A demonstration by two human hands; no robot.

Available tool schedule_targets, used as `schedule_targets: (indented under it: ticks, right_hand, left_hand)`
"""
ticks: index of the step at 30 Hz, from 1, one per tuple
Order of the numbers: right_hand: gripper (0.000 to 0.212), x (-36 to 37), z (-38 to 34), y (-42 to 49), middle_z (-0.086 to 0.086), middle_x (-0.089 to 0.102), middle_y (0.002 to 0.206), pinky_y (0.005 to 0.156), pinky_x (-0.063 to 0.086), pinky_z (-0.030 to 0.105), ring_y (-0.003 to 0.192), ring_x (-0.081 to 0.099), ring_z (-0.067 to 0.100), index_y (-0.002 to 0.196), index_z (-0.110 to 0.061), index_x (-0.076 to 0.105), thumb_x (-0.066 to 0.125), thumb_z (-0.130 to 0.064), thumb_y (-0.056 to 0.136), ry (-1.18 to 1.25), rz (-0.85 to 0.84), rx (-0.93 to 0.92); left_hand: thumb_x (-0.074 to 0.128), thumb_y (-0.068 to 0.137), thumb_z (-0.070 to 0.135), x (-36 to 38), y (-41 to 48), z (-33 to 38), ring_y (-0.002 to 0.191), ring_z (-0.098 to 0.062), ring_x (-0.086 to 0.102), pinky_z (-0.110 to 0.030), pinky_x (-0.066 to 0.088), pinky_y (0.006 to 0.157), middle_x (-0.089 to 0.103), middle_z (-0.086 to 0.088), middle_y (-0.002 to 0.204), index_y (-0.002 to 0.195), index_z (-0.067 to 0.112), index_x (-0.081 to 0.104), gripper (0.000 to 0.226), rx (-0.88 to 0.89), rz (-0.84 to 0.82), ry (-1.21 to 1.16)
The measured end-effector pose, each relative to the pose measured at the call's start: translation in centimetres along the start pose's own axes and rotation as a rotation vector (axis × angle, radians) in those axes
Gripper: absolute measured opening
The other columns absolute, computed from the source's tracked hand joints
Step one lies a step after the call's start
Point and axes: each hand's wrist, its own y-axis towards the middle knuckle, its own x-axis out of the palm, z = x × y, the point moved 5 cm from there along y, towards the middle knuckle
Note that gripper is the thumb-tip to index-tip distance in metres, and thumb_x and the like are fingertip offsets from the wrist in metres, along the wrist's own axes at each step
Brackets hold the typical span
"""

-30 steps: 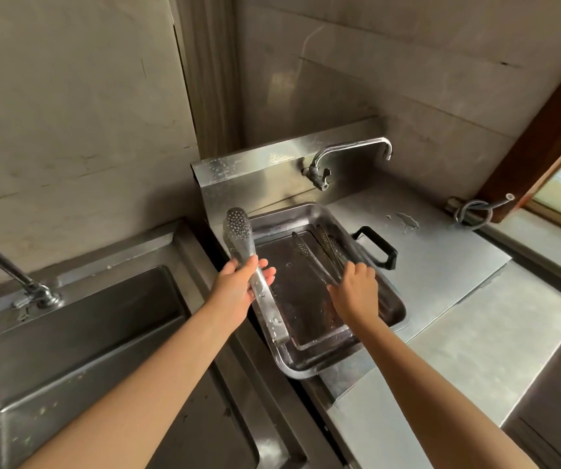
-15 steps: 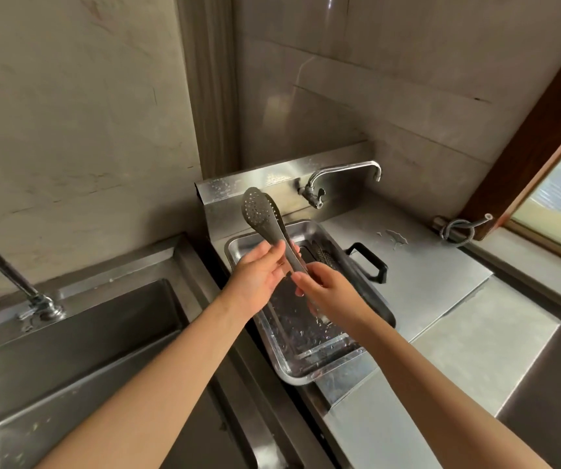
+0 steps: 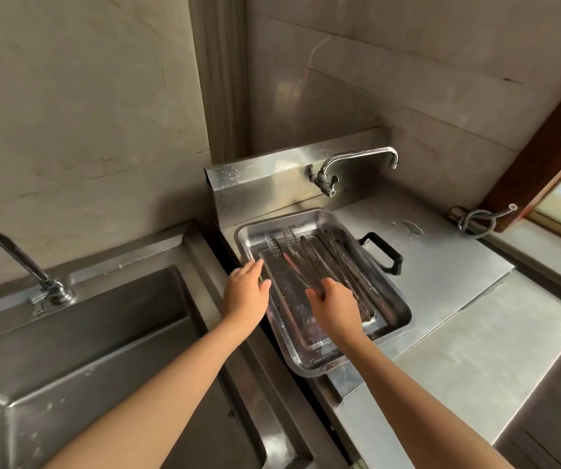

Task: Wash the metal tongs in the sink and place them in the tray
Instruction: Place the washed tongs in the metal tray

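Note:
A steel tray (image 3: pixel 397 301) sits on the counter right of the sink (image 3: pixel 79 330). Inside it lie several metal tongs with perforated tips. One pair (image 3: pixel 284 253) lies at the left of the tray, and my right hand (image 3: pixel 335 304) grips its handle end. Other tongs (image 3: pixel 338 252) lie along the tray's right side. My left hand (image 3: pixel 247 292) hovers over the tray's left rim, fingers apart, holding nothing.
A tap (image 3: pixel 357 164) juts from the steel backsplash behind the tray. A second tap (image 3: pixel 18 262) stands at the sink's back left. A black handle (image 3: pixel 385 255) sticks out beside the tray. A coiled hose (image 3: pixel 479 220) lies by the window sill.
The tongs went from my left hand, held upright above the tray, down into the tray. My left hand let go and my right hand took the handle end.

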Motion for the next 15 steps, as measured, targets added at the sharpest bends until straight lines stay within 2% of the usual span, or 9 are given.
schedule_targets:
  ticks: [2, 5, 8, 11, 15]
  right_hand:
    - [0.028, 1.1, 0.7, 0.0, 0.007, 0.054, 0.084, 0.062, 0.036, 0.029, 0.075, 0.053, 0.025, 0.074, -0.012, 0.044, 0.053, -0.032, 0.092, -0.040, 0.019, 0.032]
    - [0.029, 2.3, 1.3, 0.1, 0.010, 0.055, 0.098, 0.071, 0.043, 0.032, 0.092, 0.053, 0.026, 0.083, -0.004, 0.058, 0.057, -0.032, 0.090, -0.067, 0.047, 0.036]
    - [0.031, 3.1, 1.7, 0.3, 0.011, 0.053, 0.103, 0.082, 0.048, 0.037, 0.100, 0.050, 0.027, 0.087, -0.001, 0.063, 0.059, -0.032, 0.089, -0.065, 0.063, 0.047]
    - [0.031, 3.8, 2.1, 0.5, 0.013, 0.052, 0.102, 0.082, 0.049, 0.039, 0.099, 0.051, 0.029, 0.087, 0.001, 0.062, 0.060, -0.030, 0.089, -0.045, 0.039, 0.059]
    - [0.029, 4.3, 2.4, 0.6, 0.013, 0.053, 0.105, 0.083, 0.049, 0.039, 0.100, 0.051, 0.028, 0.095, -0.002, 0.059, 0.063, -0.029, 0.086, -0.084, 0.019, 0.061]
  left_hand:
    - [0.043, 0.097, 0.014, 1.7, -0.4, -0.5, 0.145, -0.023, 0.009, -0.032, 0.008, 0.117, 0.012, -0.006, 0.158, 0.147, 0.012, 0.018, 0.056, -0.018, -0.107, 0.031]
    - [0.038, 0.098, 0.011, 3.6, -0.7, -1.1, 0.145, -0.020, -0.010, -0.029, -0.004, 0.114, -0.008, -0.006, 0.158, 0.148, 0.010, 0.002, 0.061, -0.045, -0.213, 0.092]
    - [0.033, 0.099, 0.012, 4.3, -0.6, -1.5, 0.144, -0.021, -0.013, -0.029, -0.006, 0.113, -0.011, -0.008, 0.158, 0.147, 0.007, 0.003, 0.056, -0.030, -0.231, 0.134]
    - [0.031, 0.100, 0.016, 4.6, -0.6, -1.9, 0.145, -0.022, -0.013, -0.029, -0.005, 0.114, -0.009, -0.009, 0.158, 0.146, 0.003, 0.011, 0.052, -0.011, -0.256, 0.172]
    - [0.029, 0.100, 0.017, 4.7, -0.7, -2.1, 0.144, -0.021, -0.013, -0.029, -0.006, 0.113, -0.009, -0.008, 0.158, 0.146, 0.004, 0.011, 0.051, 0.009, -0.251, 0.159]
